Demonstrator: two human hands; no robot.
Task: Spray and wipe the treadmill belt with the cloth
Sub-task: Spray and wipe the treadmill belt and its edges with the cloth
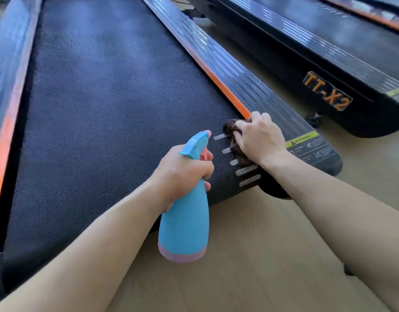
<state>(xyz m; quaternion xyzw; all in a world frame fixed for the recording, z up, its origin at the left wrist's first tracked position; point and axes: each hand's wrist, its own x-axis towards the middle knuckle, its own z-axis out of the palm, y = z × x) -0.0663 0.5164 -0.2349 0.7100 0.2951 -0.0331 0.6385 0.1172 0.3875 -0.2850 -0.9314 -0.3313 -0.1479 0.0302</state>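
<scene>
1. Treadmill belt [104,109]: one, black and finely textured. It runs between two side rails, the left rail [9,64] and the right rail [250,86], each with an orange strip along its inner edge.
2. Cloth [232,143]: one, dark brown and bunched up. It lies on the belt at its right edge, near the rear right corner, touching the orange strip [227,86] of the right rail.
3. Spray bottle [185,221]: one, blue with a pink base and a pink trigger. It is upright over the belt's rear edge, its lower half above the wooden floor [261,255]. Its nozzle is just beside the cloth but not touching it.
4. Hands: two, both bare.
   - The left hand [185,174] is wrapped round the bottle's neck, with fingers curled over the trigger.
   - The right hand [259,140] lies on top of the cloth, fingers curled over it, pressing it onto the belt.
5. White dashes [246,170]: five on the belt in a row by the rear right corner. The cloth covers part of the upper ones.
6. Warning sticker [306,138]: one, on the rear end of the right rail, just beside the right hand.
7. Second treadmill [329,75]: one, to the right across a strip of floor, marked "TT-X2" in orange.
</scene>
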